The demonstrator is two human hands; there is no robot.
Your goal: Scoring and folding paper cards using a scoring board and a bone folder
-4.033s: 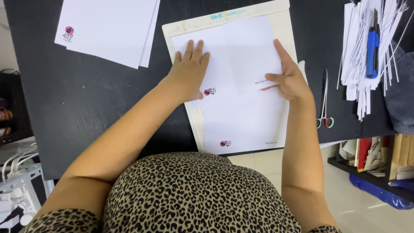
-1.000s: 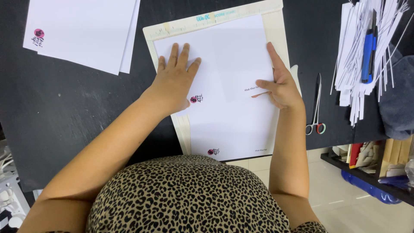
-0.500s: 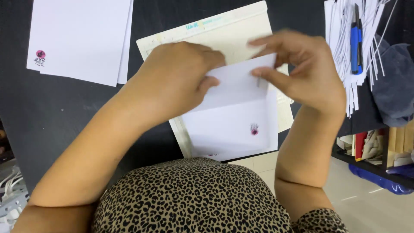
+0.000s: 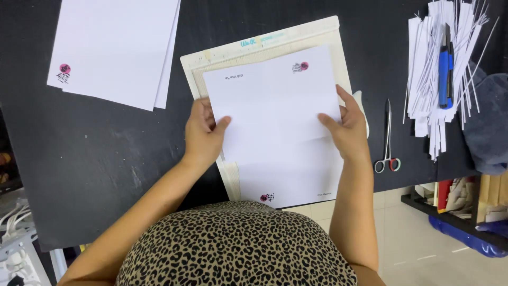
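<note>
Since a moment ago both hands have dropped from mid-air and the folded sheet is open, turned end for end. Left hand [image 4: 203,132] and right hand [image 4: 346,130] each pinch a side edge of the white sheet [image 4: 278,122], thumbs on top. Squaring it against the cream scoring board [image 4: 264,42] beneath probably wants even, light grips. It looks crisp, with faint creases and small pink-and-black logos at opposite corners.

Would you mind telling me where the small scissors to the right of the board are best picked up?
By the finger loops, coming from the table's near edge. The scissors lie flat and closed on the black table, tips pointing away, loops towards the person, clear of the paper strips.
</note>
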